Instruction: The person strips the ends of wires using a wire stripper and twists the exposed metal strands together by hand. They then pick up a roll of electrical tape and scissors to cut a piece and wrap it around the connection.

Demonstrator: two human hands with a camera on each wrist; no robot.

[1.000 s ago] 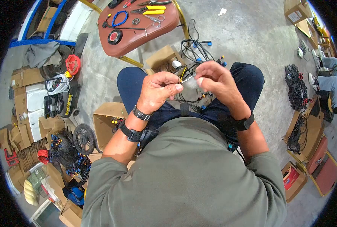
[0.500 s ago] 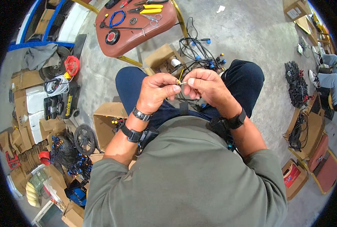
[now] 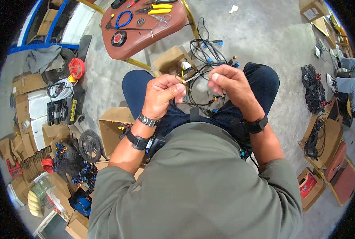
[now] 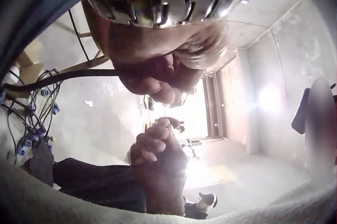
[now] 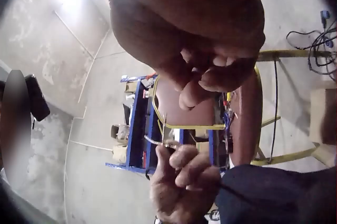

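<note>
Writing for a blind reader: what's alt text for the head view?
Seen from above, a seated person's left hand and right hand pinch wires between them over the lap; a red seat with tools stands ahead.

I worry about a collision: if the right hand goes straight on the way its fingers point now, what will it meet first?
Probably the left hand, close ahead and pinching the same thin wire; depth is unclear.

Head view down, wrist views close, upward; left hand (image 3: 161, 93) in all.
</note>
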